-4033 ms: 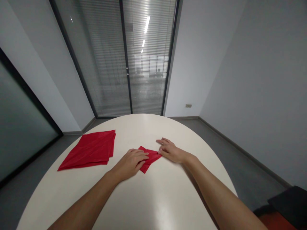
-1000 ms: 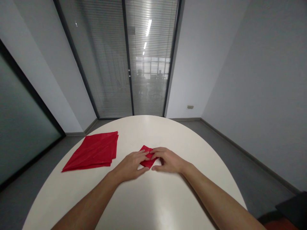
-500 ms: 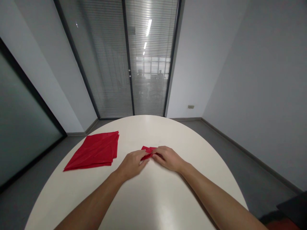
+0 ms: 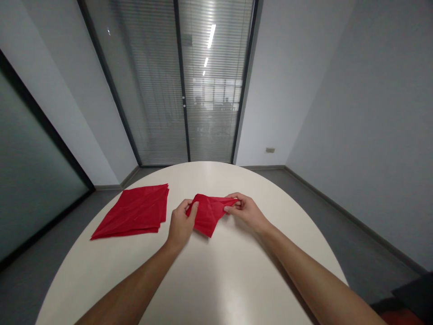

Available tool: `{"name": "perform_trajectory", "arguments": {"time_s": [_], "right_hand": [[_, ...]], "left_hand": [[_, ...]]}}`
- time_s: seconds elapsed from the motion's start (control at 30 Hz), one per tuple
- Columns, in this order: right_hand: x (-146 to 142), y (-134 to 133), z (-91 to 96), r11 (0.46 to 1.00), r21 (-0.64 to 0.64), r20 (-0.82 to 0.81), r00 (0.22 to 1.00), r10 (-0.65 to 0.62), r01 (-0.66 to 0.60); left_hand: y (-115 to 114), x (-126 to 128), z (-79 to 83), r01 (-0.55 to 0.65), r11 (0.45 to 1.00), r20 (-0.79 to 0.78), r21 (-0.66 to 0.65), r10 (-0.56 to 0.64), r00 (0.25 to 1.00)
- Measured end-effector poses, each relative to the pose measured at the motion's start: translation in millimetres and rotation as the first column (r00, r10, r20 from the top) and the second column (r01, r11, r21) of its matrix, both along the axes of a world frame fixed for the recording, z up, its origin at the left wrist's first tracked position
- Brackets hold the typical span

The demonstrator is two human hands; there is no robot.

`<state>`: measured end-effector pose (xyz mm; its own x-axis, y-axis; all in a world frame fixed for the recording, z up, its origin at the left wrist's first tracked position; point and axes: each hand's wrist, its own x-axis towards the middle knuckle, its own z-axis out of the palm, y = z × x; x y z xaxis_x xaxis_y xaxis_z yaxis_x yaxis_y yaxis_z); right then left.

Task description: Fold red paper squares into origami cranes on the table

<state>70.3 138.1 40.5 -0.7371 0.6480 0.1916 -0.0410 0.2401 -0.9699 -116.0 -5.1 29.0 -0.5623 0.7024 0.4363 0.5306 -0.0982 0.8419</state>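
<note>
A small folded piece of thin red cloth or paper (image 4: pixel 208 214) is held up between my two hands, just above the table. My left hand (image 4: pixel 181 224) pinches its left edge, thumb in front and fingers behind. At the opposite end, my right hand (image 4: pixel 248 212) grips the red corner between thumb and fingers. One pointed corner hangs down toward me between the hands. To the left lies a flat stack of larger red folded sheets (image 4: pixel 135 212), apart from both hands.
The round white table (image 4: pixel 216 280) carries everything here. Beyond its far edge stands a glass partition with blinds (image 4: pixel 162 113). Plain walls rise on both sides, and a dark object with a red part (image 4: pixel 411 293) shows at the lower right.
The small red piece was bunched low on the table under both hands. Now it is lifted and spread wider, with my right hand drawn slightly up and to the right.
</note>
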Motion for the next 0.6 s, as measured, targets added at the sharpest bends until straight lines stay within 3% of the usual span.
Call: {"name": "perform_trajectory", "arguments": {"time_s": [0.07,0.17,0.23,0.3,0.37,0.47,0.53,0.57,0.6], "right_hand": [[-1,-1,-1.6,0.997,-0.079,-0.009,1.000,-0.003,0.002],[-2,0,-6.0,0.996,-0.078,0.093,0.995,-0.045,0.053],[0,3,-11.3,0.995,-0.006,0.194,0.976,-0.100,0.103],[3,8,-17.4,0.976,0.146,0.296,0.935,-0.196,0.158],[7,12,-22.0,0.915,0.344,0.341,0.880,-0.330,0.210],[11,13,-22.0,0.752,0.613,0.242,0.849,-0.470,0.242],[11,9,-17.3,0.654,0.725,0.155,0.875,-0.459,0.215],[11,5,-14.2,0.631,0.753,0.137,0.894,-0.426,0.185],[11,1,-11.0,0.642,0.756,0.154,0.917,-0.367,0.130]], "left_hand": [[2,1,-2.7,0.020,0.999,0.011,-0.035,-0.020,1.000],[3,0,-8.9,0.032,0.988,-0.043,-0.151,-0.039,0.998],[3,-1,-12.5,-0.012,0.976,-0.123,-0.219,-0.016,0.992],[2,-2,-14.6,-0.055,0.976,-0.243,-0.209,0.003,0.970],[1,-1,-15.3,-0.010,0.987,-0.368,-0.163,-0.051,0.928],[0,1,-16.2,0.141,0.967,-0.480,-0.214,-0.230,0.847],[0,2,-17.0,0.164,0.941,-0.497,-0.296,-0.298,0.815],[0,3,-17.3,0.156,0.931,-0.503,-0.329,-0.312,0.806],[-1,3,-17.3,0.148,0.924,-0.508,-0.353,-0.322,0.799]]}}
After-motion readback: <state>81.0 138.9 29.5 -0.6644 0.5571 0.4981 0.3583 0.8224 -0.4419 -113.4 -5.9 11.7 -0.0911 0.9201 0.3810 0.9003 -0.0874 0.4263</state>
